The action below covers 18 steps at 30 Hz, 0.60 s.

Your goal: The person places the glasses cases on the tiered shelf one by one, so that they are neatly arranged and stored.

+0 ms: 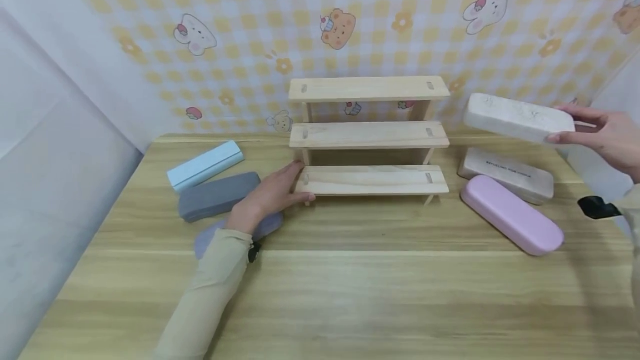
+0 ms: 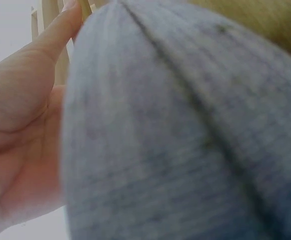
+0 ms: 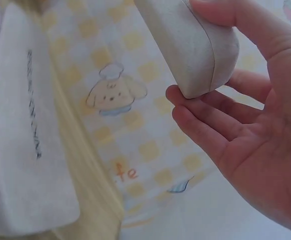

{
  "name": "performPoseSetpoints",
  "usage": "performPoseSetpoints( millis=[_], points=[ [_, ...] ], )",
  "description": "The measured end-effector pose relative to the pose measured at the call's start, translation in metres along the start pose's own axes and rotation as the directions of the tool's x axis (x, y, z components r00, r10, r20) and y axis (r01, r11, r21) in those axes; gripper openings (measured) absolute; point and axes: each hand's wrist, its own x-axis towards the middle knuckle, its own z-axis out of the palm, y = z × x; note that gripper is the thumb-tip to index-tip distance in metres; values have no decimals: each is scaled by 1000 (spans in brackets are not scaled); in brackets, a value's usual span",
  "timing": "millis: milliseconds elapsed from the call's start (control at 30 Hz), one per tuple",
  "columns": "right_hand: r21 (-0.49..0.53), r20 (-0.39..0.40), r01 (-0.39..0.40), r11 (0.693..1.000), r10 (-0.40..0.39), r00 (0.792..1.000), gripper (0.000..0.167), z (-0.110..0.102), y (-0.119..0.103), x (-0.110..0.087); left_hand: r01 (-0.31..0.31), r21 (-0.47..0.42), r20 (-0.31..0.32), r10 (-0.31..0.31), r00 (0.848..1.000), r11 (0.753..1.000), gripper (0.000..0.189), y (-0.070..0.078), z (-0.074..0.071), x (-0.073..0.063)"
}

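At the right in the head view, my right hand [image 1: 607, 135] holds one end of a whitish glasses case [image 1: 520, 117], raised above the tabletop. Thumb and fingers pinch that end in the right wrist view, where the case [image 3: 190, 47] shows a lid seam. My left hand [image 1: 272, 190] grips the left end of the lowest board of a three-tier wooden shelf [image 1: 370, 180], its thumb along the front edge. Under the left forearm lies a bluish-purple glasses case [image 1: 267, 226], partly hidden; this case [image 2: 150, 130] fills most of the left wrist view.
A light blue case [image 1: 205, 165] and a dark grey-blue case [image 1: 217, 196] lie left of the shelf. To its right, a pink-purple case [image 1: 512, 214] rests beside a pale lettered case [image 1: 505, 174]. Behind hangs a yellow checked cloth [image 1: 380, 26].
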Motion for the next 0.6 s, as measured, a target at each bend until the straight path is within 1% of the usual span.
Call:
performPoseSetpoints(
  millis=[100, 267, 400, 600],
  points=[
    [-11, -21, 17, 1000, -18, 1000, 64, -2, -7, 0, 9, -1, 15, -9, 1000, 1000, 80, 2, -1, 0],
    [-36, -22, 52, 998, -53, 998, 64, -4, -16, 2, 24, 6, 17, -24, 1000, 1000, 81, 3, -5, 1],
    [-53, -20, 62, 997, -63, 998, 63, -2, -30, -5, 14, 32, 7, -14, 1000, 999, 79, 3, -5, 1],
    [-35, -8, 89, 995, -89, 996, 65, 6, -50, -16, -10, 82, -10, 11, 1000, 997, 77, 2, -5, 1]
  ],
)
